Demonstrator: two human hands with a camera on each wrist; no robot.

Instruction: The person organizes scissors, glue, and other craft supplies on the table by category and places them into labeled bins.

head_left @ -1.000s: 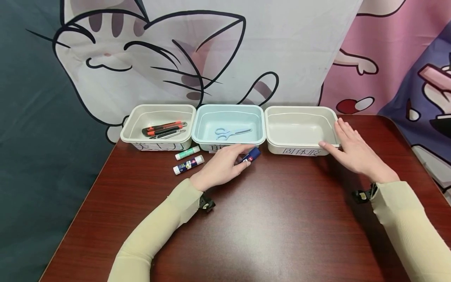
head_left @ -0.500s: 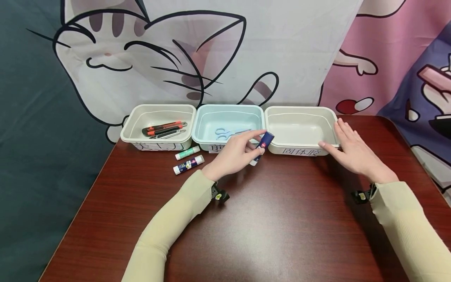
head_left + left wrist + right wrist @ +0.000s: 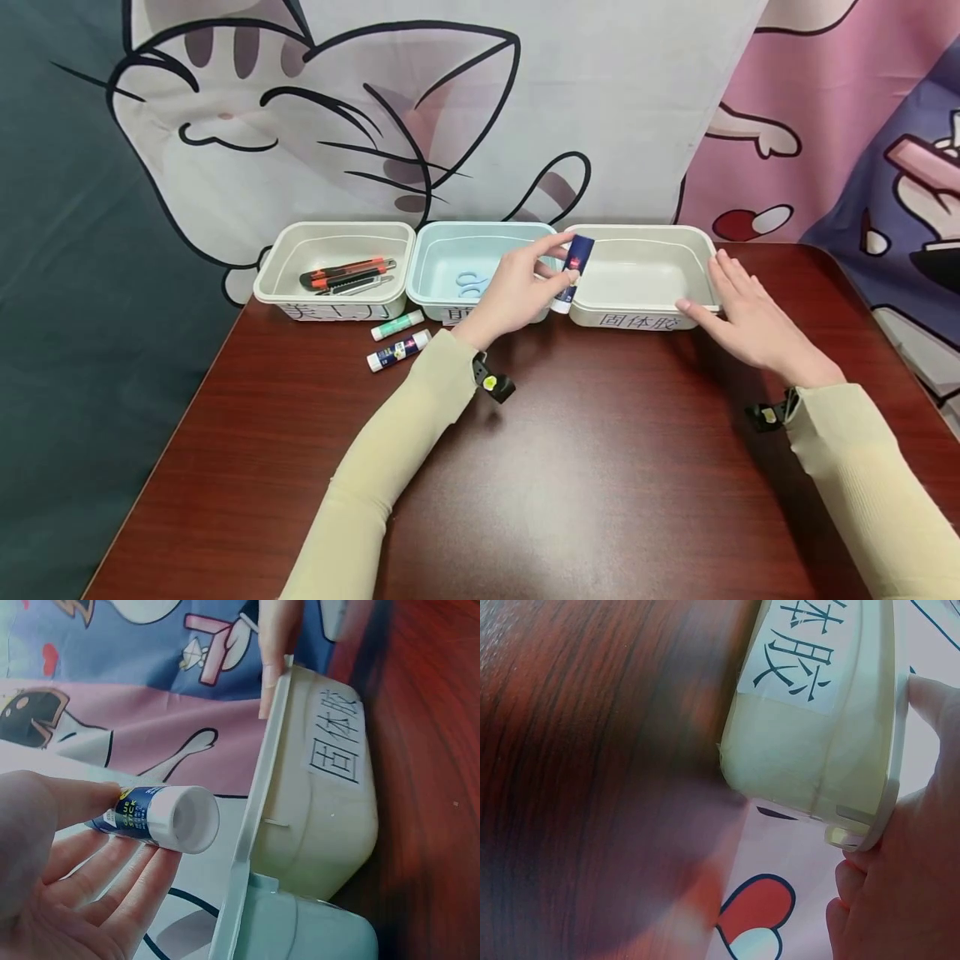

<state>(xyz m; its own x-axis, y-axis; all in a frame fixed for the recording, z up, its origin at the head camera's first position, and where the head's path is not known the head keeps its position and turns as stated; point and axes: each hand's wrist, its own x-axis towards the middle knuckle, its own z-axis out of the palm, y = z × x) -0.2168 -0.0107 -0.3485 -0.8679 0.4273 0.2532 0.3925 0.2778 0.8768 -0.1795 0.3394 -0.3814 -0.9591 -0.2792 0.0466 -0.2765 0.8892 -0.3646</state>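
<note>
Says GLUE STICK on the held tube. Reads 固体胶 on the right bin, kinda 美工刀 on the left bin.

Behind the table hangs a white cloth, on which a smiling cartoon cat is printed with thick black lines. Toward the right the print becomes pink, and after that purple-blue. On the left side there is a plain dark teal cloth. The tabletop shows reddish-brown wood grain, and a pale reflection of light lies on its glossy surface.
</note>
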